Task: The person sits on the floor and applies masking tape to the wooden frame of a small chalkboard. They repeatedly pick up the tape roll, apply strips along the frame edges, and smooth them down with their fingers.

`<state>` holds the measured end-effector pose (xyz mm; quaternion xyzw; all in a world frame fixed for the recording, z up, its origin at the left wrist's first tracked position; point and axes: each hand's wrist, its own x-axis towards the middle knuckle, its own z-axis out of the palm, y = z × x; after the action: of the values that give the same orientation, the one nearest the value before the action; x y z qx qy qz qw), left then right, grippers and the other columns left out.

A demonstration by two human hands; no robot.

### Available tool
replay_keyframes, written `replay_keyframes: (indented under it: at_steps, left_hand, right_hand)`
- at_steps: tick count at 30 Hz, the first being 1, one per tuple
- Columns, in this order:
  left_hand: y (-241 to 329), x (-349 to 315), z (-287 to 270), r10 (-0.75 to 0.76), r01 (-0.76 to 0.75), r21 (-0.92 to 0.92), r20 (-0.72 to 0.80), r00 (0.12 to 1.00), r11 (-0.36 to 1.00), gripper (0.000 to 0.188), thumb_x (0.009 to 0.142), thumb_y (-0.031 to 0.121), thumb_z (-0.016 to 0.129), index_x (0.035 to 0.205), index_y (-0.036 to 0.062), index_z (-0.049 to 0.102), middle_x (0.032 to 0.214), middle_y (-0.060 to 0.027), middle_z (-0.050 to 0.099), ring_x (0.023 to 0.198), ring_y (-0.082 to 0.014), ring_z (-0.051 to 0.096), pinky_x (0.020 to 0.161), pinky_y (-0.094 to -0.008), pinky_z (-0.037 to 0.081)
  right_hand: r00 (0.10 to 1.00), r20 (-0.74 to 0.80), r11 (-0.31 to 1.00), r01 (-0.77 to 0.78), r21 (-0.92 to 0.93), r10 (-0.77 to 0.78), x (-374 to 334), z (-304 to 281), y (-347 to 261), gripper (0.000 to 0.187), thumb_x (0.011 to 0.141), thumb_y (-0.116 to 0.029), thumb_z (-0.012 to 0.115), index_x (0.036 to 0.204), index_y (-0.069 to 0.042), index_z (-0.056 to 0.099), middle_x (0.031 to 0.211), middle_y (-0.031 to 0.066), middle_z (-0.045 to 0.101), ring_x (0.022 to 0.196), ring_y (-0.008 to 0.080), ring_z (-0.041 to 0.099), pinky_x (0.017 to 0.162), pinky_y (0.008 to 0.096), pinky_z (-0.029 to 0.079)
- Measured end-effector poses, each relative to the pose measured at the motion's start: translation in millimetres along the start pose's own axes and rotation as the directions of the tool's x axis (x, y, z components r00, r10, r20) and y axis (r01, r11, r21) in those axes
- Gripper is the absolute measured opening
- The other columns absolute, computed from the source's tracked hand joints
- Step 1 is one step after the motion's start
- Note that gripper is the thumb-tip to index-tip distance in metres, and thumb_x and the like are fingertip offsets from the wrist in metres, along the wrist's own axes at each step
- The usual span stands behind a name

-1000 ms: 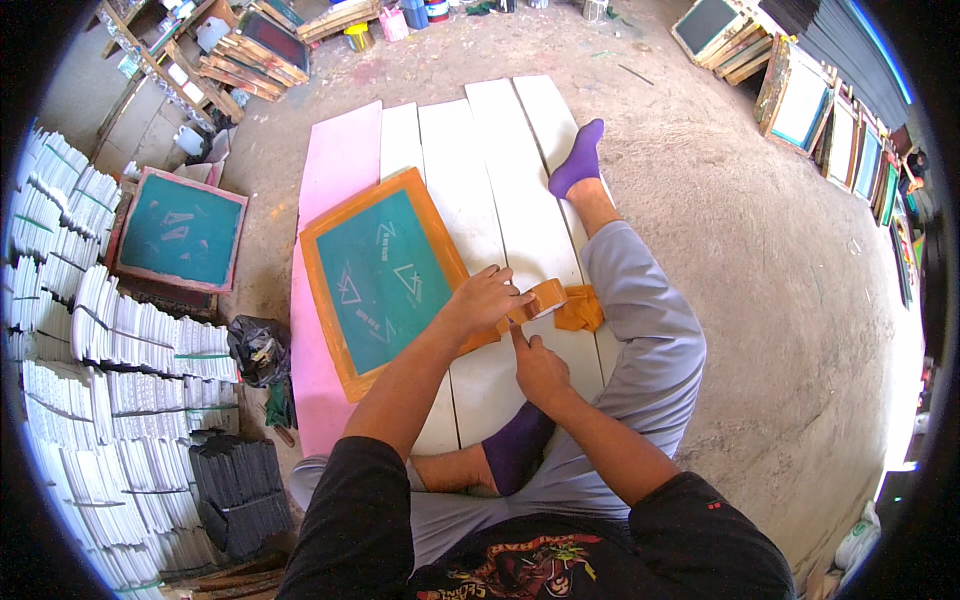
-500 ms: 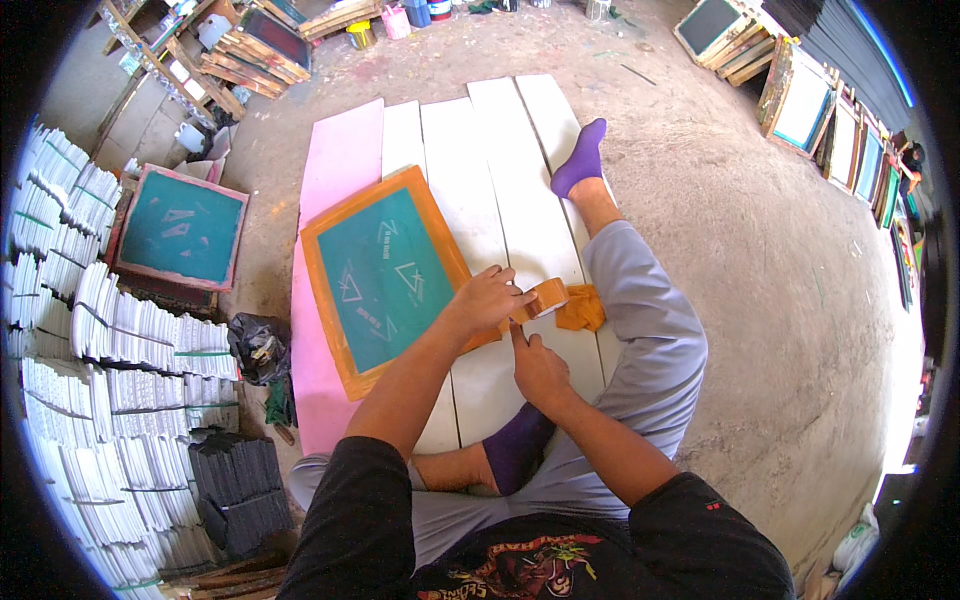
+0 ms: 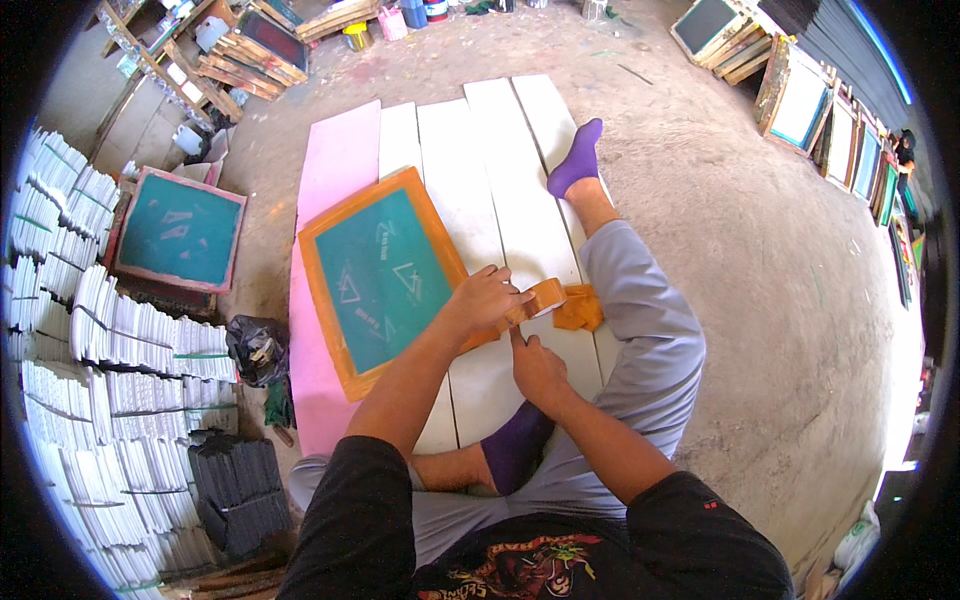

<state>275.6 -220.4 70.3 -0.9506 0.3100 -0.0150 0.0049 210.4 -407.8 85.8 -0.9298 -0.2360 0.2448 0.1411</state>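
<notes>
In my head view, the left hand (image 3: 488, 300) holds a round, shiny brown tape roll (image 3: 547, 289) beside the flat green, orange-edged screen (image 3: 385, 275). The right hand (image 3: 541, 372) is curled; its grip I can't tell. The screen's edges look covered; the tape seems uncut.

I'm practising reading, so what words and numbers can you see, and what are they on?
I won't copy words out, but here's where they are:
Orange-framed teal screen: pale lettering, small and blurred.
Black shirt: printed lettering, bent, only partly readable.
Right sleeve: red mark, too small to tell.
</notes>
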Motion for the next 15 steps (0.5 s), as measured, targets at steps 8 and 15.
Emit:
replay_keyframes:
  at_steps: [8,15]
  left_hand:
    - [1.1,8.4,-5.9,-0.020,0.019,-0.037,-0.013,1.000,0.999,0.047,0.091,0.011,0.060,0.135,0.0250,0.067,0.099,0.0058,0.076,0.104,-0.0171,0.059,0.094,-0.0304,0.047]
    - [3.7,35.9,-22.1,-0.059,0.073,-0.161,0.092,0.994,0.984,0.059,0.085,0.000,0.061,0.136,0.0284,0.066,0.097,0.0020,0.075,0.105,-0.0208,0.060,0.100,-0.0349,0.046]
  right_hand:
    - [0.993,0.042,0.991,-0.110,0.071,0.108,-36.5,-19.6,12.0,0.050,0.098,-0.013,0.053,0.147,-0.004,0.046,0.112,0.0246,0.064,0.101,0.0434,0.070,0.084,0.0558,0.058]
    - [0.954,-0.161,0.913,-0.182,0.366,0.255,-56.9,-25.2,59.0,0.040,0.095,-0.015,0.062,0.133,-0.005,0.053,0.114,0.0256,0.067,0.105,0.0448,0.067,0.089,0.0550,0.053]
